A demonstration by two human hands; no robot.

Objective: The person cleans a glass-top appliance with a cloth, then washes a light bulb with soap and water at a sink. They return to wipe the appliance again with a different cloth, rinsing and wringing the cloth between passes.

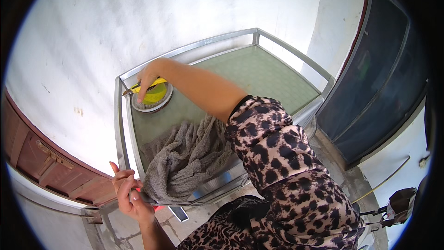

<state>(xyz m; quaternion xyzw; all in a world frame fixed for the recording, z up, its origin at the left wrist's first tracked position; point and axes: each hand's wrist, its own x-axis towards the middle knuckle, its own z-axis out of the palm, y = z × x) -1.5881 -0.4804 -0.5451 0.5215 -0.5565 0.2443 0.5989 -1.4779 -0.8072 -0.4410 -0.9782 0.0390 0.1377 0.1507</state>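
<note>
My right hand reaches across to the far left corner of a glass-topped metal-framed table. A yellow utility knife is held in it, the blade end pointing left. Directly beneath is a round container with a pale rim and a yellow-green inside. My left hand is at the table's near left corner, beside a crumpled grey towel; its fingers are partly curled and spread, and whether it touches the frame is unclear.
A metal rail runs around the table. Behind it stands a white wall. A dark door panel is at the right, a reddish-brown wooden door at the left. A dark folded item lies at the lower right.
</note>
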